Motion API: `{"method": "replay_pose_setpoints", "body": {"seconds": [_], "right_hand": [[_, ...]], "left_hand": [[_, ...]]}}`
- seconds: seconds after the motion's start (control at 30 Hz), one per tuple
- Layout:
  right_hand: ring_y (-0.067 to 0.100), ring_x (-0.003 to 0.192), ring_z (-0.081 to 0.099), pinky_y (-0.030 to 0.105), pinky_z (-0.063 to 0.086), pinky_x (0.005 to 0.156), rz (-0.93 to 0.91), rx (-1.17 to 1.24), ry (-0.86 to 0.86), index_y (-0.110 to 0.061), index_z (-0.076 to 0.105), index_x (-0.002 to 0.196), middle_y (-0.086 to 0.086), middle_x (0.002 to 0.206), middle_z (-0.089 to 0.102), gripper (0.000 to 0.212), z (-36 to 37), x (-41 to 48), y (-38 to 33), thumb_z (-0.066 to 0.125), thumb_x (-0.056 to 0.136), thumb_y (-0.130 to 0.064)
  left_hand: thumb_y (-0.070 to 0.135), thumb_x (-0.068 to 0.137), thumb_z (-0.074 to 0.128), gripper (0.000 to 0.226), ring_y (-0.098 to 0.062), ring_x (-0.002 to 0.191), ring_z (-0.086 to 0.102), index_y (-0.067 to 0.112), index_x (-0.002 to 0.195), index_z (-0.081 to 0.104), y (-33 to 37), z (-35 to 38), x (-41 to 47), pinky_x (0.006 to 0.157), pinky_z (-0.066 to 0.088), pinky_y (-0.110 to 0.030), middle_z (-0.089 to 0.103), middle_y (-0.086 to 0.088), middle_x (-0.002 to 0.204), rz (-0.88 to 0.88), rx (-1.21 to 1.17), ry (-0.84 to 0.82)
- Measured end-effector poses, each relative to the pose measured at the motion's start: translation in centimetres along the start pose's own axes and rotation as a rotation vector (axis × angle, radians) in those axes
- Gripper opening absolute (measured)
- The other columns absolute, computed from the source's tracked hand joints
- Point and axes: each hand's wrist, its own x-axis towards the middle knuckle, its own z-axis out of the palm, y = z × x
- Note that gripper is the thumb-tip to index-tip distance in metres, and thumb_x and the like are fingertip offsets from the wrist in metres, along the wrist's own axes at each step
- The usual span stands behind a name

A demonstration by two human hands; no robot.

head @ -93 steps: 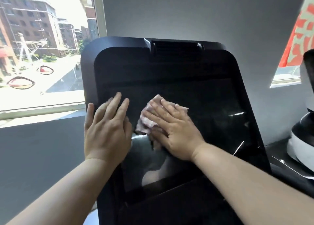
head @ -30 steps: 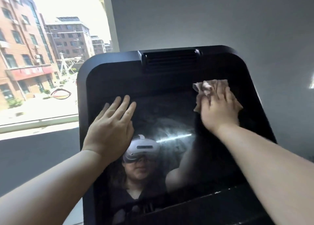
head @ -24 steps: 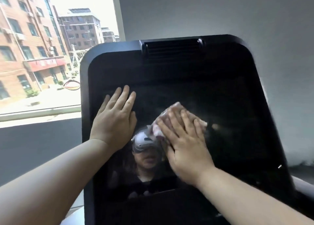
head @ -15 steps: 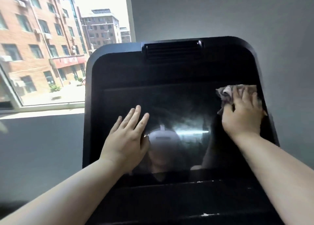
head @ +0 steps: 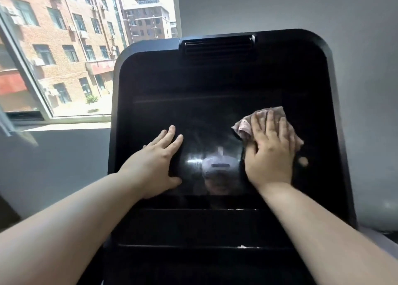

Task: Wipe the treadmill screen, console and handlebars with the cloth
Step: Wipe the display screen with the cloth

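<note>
The black treadmill console (head: 150, 73) fills the middle of the head view, with its glossy dark screen (head: 200, 116) in the centre. My right hand (head: 269, 153) lies flat with straight fingers on a crumpled pinkish cloth (head: 244, 126), pressing it against the right part of the screen. My left hand (head: 157, 162) rests flat and open on the screen's left part, fingers straight. A vent grille (head: 217, 47) sits at the console's top edge. No handlebars are in view.
A grey wall (head: 280, 7) stands behind the console. An open window (head: 64, 54) at the left shows brick buildings, with its sill (head: 64, 126) beside the console's left edge. Dark console ledges (head: 193, 226) run below the screen.
My right hand has slid the cloth left and a little down from the screen's right edge toward the middle. My left hand has stayed flat on the left part.
</note>
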Motion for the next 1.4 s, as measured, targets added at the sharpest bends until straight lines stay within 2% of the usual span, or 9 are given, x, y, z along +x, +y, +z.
{"method": "replay_pose_setpoints", "body": {"seconds": [0.17,0.27,0.47,0.6,0.73,0.93,1.1,1.23,1.4], "right_hand": [[0.012,0.148,-0.007,0.040,-0.005,0.119,-0.272,0.039,-0.304,-0.037,0.028,0.148,-0.011,0.157,0.008,0.057,-0.3,-7.3,-2.9,0.032,0.092,-0.050],[0.017,0.147,0.015,0.043,0.013,0.118,-0.445,-0.020,-0.310,-0.036,0.038,0.143,-0.009,0.155,0.025,0.048,-2.4,-5.4,1.8,0.037,0.095,-0.041],[0.029,0.147,0.012,0.037,0.000,0.120,0.255,0.047,-0.031,-0.022,0.043,0.144,0.006,0.157,0.024,0.048,-1.7,-3.8,-0.6,0.051,0.096,-0.017],[0.018,0.148,-0.001,0.039,-0.006,0.120,0.002,0.115,-0.167,-0.027,0.037,0.146,-0.007,0.158,0.014,0.054,1.5,-11.2,-6.7,0.047,0.094,-0.018],[0.013,0.148,0.001,0.037,-0.004,0.120,-0.354,0.053,-0.358,-0.033,0.036,0.145,-0.012,0.157,0.016,0.051,-0.5,-11.8,-3.6,0.038,0.094,-0.026],[0.021,0.148,-0.008,0.042,-0.008,0.120,0.423,0.050,-0.042,-0.032,0.022,0.150,-0.007,0.160,-0.002,0.056,-0.6,-9.0,-3.9,0.036,0.101,-0.011],[0.018,0.148,-0.008,0.042,-0.004,0.120,0.002,0.079,-0.207,-0.028,0.024,0.150,-0.003,0.161,0.007,0.062,3.1,-17.0,-10.7,0.039,0.093,-0.012],[0.020,0.148,0.011,0.048,0.013,0.119,-0.285,0.077,-0.391,-0.027,0.041,0.143,-0.005,0.157,0.025,0.056,-0.3,-15.2,-4.3,0.045,0.090,-0.010],[0.023,0.148,0.001,0.044,0.004,0.121,0.365,0.090,-0.104,-0.030,0.032,0.144,-0.009,0.154,0.005,0.066,-0.5,-15.1,-4.4,0.035,0.084,-0.005]], "left_hand": [[0.041,0.076,0.078,0.115,-0.006,0.146,-0.013,0.030,0.153,-0.007,-0.2,-0.8,-0.2,0.116,0.019,-0.025,-0.025,0.008,0.158,0.024,0.065,-0.060],[0.038,0.075,0.080,0.116,-0.006,0.146,-0.014,0.031,0.153,-0.006,-0.4,-0.1,0.0,0.118,0.022,-0.032,-0.026,0.010,0.157,0.015,0.042,-0.037],[0.034,0.073,0.082,0.118,-0.009,0.147,-0.014,0.029,0.154,-0.004,-0.9,0.3,0.2,0.117,0.026,-0.040,-0.024,0.007,0.159,0.026,0.010,-0.020],[0.031,0.076,0.080,0.114,-0.011,0.147,-0.013,0.027,0.154,-0.002,-1.0,0.9,0.2,0.117,0.025,-0.040,-0.022,0.005,0.160,0.057,-0.006,0.026],[0.030,0.080,0.076,0.104,-0.016,0.148,-0.012,0.022,0.155,0.004,-1.5,1.5,0.0,0.118,0.020,-0.047,-0.018,0.000,0.161,0.125,-0.039,0.017],[0.027,0.084,0.073,0.095,-0.017,0.149,-0.011,0.019,0.154,0.011,-2.4,2.2,-0.4,0.119,0.014,-0.051,-0.012,-0.002,0.162,0.193,-0.113,0.043],[0.022,0.086,0.072,0.091,-0.017,0.149,-0.009,0.019,0.154,0.013,-2.4,2.7,-0.4,0.119,0.012,-0.051,-0.009,-0.001,0.162,0.204,-0.152,0.103],[0.023,0.085,0.073,0.089,-0.017,0.149,-0.009,0.018,0.154,0.016,-2.4,2.9,-0.5,0.118,0.010,-0.051,-0.007,-0.002,0.162,0.225,-0.183,0.119],[0.012,0.088,0.067,0.070,-0.016,0.149,-0.003,0.016,0.149,0.033,-2.9,4.3,-1.1,0.118,0.001,-0.045,0.004,-0.003,0.163,0.282,-0.331,0.230]]}}
